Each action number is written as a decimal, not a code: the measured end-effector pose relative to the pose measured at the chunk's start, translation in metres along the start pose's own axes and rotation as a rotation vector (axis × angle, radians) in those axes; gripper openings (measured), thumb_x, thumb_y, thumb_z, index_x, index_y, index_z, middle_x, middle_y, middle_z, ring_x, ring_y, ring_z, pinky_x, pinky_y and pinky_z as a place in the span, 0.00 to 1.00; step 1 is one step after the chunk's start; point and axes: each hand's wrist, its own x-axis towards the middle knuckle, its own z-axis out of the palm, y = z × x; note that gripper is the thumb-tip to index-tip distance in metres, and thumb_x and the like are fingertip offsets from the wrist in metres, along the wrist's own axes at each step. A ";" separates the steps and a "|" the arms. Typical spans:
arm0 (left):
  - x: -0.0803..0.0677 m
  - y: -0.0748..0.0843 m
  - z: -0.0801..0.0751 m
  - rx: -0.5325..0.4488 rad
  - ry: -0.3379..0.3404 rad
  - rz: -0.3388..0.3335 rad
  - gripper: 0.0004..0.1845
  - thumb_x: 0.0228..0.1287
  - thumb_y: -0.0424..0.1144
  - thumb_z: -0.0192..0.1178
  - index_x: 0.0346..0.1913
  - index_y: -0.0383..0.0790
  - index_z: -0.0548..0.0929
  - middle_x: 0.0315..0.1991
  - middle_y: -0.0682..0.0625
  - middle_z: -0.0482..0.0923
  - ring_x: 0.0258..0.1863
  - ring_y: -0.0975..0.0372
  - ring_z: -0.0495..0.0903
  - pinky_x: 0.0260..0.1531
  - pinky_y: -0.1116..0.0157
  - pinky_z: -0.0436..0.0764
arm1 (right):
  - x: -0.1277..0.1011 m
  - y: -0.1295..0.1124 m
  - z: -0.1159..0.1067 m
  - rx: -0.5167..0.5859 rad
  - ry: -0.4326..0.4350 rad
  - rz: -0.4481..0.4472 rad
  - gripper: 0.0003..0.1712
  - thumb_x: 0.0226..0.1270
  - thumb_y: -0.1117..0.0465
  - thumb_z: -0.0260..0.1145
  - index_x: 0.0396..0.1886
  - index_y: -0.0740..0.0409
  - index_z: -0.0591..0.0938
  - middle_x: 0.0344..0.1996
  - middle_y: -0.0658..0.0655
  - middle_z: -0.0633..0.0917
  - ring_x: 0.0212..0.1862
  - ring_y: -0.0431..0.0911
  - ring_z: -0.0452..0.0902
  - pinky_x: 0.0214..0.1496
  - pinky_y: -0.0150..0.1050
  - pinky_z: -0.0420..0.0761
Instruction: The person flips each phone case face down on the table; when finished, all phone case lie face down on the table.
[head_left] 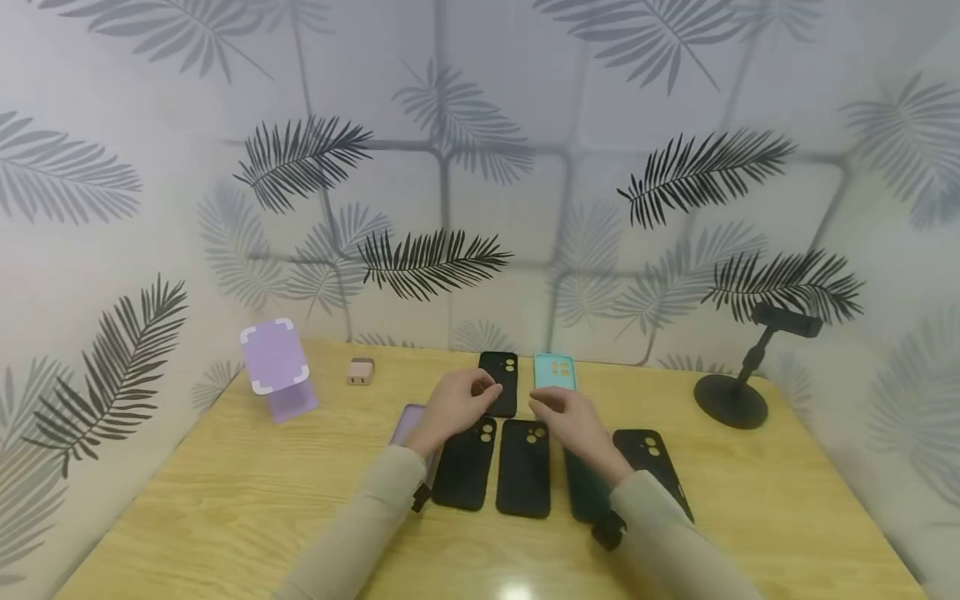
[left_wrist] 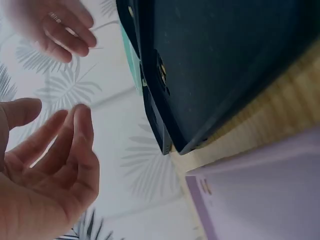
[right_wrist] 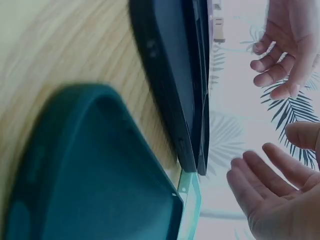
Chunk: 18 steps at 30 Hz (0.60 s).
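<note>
Several phone cases lie on the wooden table in the head view. My left hand (head_left: pixel 456 407), empty with loosely bent fingers, is raised over the cases, overlapping the purple case (head_left: pixel 407 423) and the lower left black case (head_left: pixel 463 475). A black case (head_left: pixel 501 367) lies behind it. My right hand (head_left: pixel 573 421), also empty and relaxed, overlaps the turquoise case (head_left: pixel 546 377) and the dark green case (head_left: pixel 587 498). Between the wrists lies another black case (head_left: pixel 523 475); one more black case (head_left: pixel 633 446) is partly hidden by the right sleeve. In the left wrist view, the left fingers (left_wrist: pixel 82 160) are apart from every case.
A purple stand (head_left: pixel 276 358) is at the back left, beside a small pink charger plug (head_left: pixel 360 372). At the back right stands a black phone holder (head_left: pixel 731 402) on a round base. Leaf-patterned curtain (head_left: pixel 480 200) hangs right behind the table (head_left: pixel 247 500).
</note>
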 end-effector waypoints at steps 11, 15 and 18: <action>-0.003 -0.039 -0.032 -0.339 -0.220 -0.116 0.15 0.71 0.45 0.58 0.49 0.37 0.84 0.34 0.40 0.85 0.32 0.53 0.84 0.30 0.60 0.81 | 0.001 -0.010 0.030 0.389 -0.272 0.032 0.19 0.72 0.61 0.61 0.56 0.70 0.80 0.49 0.68 0.84 0.45 0.51 0.84 0.44 0.40 0.86; -0.007 -0.061 -0.048 -0.334 -0.304 -0.106 0.17 0.71 0.43 0.59 0.53 0.34 0.82 0.39 0.38 0.85 0.34 0.53 0.84 0.31 0.57 0.81 | -0.004 -0.016 0.037 0.345 -0.383 -0.007 0.17 0.71 0.62 0.63 0.54 0.68 0.81 0.44 0.67 0.86 0.39 0.52 0.82 0.37 0.40 0.85; -0.010 -0.075 -0.058 -0.327 -0.319 -0.117 0.17 0.69 0.41 0.60 0.54 0.33 0.81 0.41 0.37 0.85 0.36 0.54 0.84 0.34 0.55 0.82 | -0.005 -0.020 0.045 0.280 -0.444 -0.048 0.15 0.70 0.63 0.64 0.52 0.65 0.83 0.41 0.62 0.87 0.36 0.52 0.80 0.34 0.43 0.83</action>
